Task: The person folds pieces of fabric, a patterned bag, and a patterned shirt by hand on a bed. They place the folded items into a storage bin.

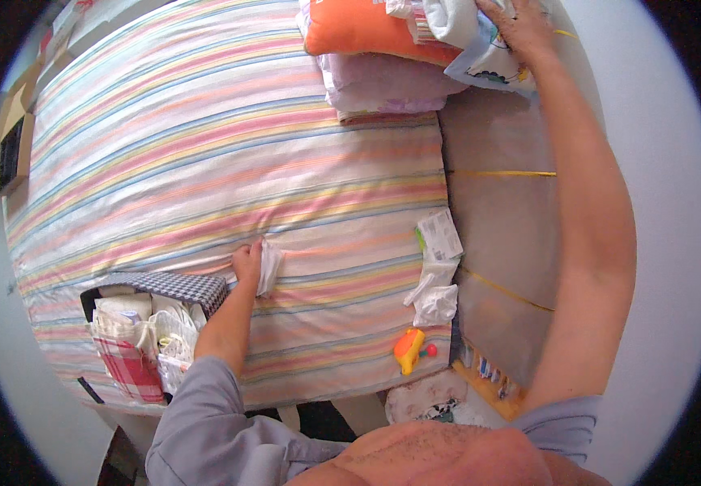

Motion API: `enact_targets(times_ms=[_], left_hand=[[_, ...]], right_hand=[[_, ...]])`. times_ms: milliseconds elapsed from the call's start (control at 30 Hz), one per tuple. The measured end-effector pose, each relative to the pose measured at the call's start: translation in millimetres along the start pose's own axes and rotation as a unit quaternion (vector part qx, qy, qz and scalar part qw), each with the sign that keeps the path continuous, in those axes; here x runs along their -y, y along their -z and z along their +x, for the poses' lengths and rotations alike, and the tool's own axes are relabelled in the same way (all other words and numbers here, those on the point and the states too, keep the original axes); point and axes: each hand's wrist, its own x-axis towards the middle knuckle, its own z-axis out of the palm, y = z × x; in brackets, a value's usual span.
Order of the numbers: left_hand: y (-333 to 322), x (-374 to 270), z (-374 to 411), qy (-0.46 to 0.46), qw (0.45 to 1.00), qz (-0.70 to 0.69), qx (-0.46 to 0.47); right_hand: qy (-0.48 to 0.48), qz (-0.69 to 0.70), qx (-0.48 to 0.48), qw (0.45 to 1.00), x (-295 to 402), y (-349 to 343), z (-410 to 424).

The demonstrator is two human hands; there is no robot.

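Observation:
My left hand (247, 262) is low over a bed with a striped bedspread (204, 176). Its fingers are curled at the edge of a thin folded white cloth (271, 268), which hangs from or lies along the hand. At the top right, my right hand (519, 33) reaches onto a printed white and blue cloth (490, 64) on a pile; its fingertips run to the picture's edge. Beside that cloth are an orange cushion (356, 30) and a light grey cloth (450, 21). A folded lilac quilt (387, 82) lies beneath the cushion.
Near my left forearm stands a houndstooth fabric box (186, 285) of folded cloths, including a red plaid one (128, 364). A wipes pack (441, 234), a crumpled white tissue (435, 304) and a yellow-orange toy (409, 351) lie near the bed's right edge. A grey padded panel (502, 219) borders it.

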Motion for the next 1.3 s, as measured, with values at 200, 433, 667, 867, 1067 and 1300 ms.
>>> enact_targets(times_ms=[200, 433, 667, 867, 1067, 1300], left_hand=[[-9.0, -5.4, -3.6, -0.044, 0.998, 0.031, -0.01], [4.2, 12.6, -3.4, -0.018, 0.999, -0.032, 0.001], [2.8, -24.4, -7.0, 0.047, 0.999, 0.007, 0.017], [9.4, -25.9, -66.8, 0.102, 0.994, -0.035, 0.005], [71.3, 67.2, -276.6, 0.074, 0.949, -0.165, 0.259], [207.3, 316.0, -376.3, 0.176, 0.971, 0.066, 0.148]], right_hand=[[-0.02, -0.071, -0.147, 0.986, -6.3, 7.4, -54.5], [0.161, 0.18, -0.206, 0.948, 97.0, -52.3, -259.8], [-0.141, 0.47, 0.152, 0.858, 262.5, -110.0, -593.0], [-0.186, 0.557, 0.218, 0.78, 279.3, -45.0, -655.9], [-0.168, 0.571, 0.225, 0.772, 267.0, -33.6, -611.0], [-0.205, 0.632, 0.38, 0.643, 386.1, -9.4, -589.9]])
